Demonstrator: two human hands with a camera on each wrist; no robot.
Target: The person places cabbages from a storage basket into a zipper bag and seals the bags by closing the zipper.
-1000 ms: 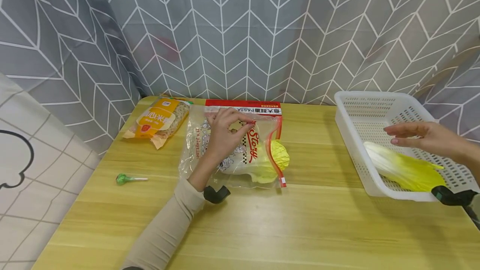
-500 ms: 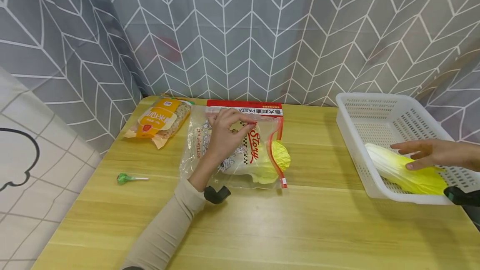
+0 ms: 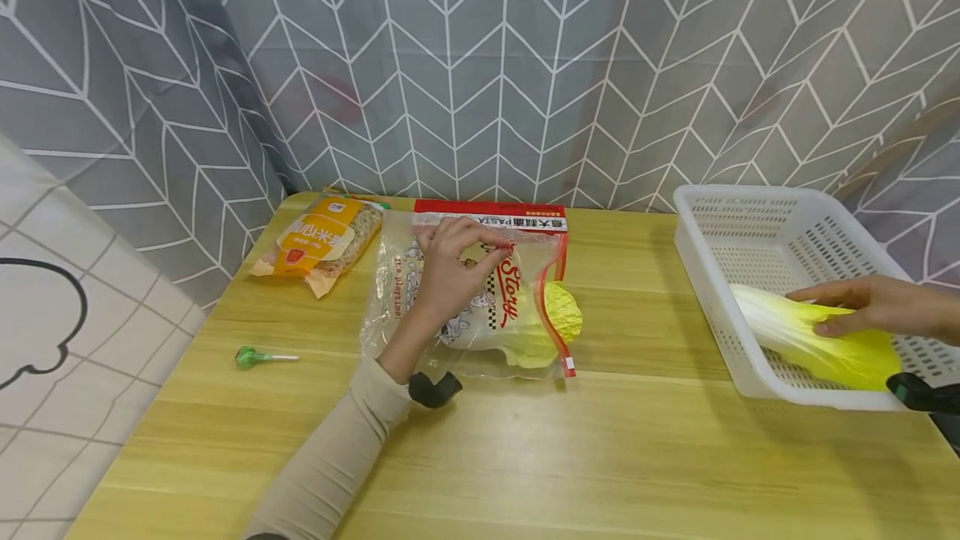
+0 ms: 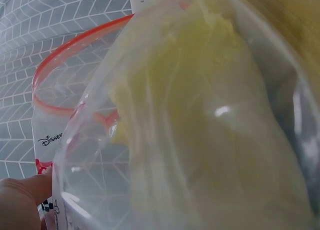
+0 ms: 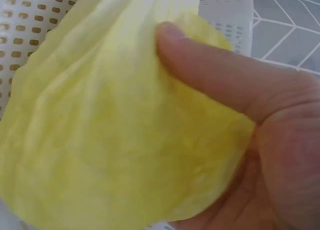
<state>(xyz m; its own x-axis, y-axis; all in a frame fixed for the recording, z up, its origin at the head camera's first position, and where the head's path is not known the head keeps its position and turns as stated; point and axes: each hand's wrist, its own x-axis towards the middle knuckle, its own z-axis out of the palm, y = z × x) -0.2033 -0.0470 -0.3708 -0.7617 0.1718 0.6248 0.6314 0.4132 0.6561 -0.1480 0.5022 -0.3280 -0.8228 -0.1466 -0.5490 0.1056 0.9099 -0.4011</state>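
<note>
Right hand [image 3: 873,307] grasped a cabbage leaf [image 3: 817,338] inside the white basket [image 3: 738,215]; left hand [image 3: 450,269] pinched the zip bag [image 3: 465,298].

Judged from the frames, the step in hand was taking that leaf out of the basket, thumb [image 5: 220,72] curled over its yellow top; the next move seemed to call for a lift over the basket's rim and a carry leftward to the bag's red-edged mouth, which the left hand's fingers gripped near its upper edge. One cabbage leaf [image 3: 543,323] already lay in the bag, tip poking out. Left of the bag lay a green lollipop [image 3: 251,356]; beyond the bag, a noodle packet [image 3: 318,242] and a red pasta pack [image 3: 487,215]. All sat on a wooden counter [image 3: 600,457] backed by a grey chevron curtain [image 3: 487,65].
</note>
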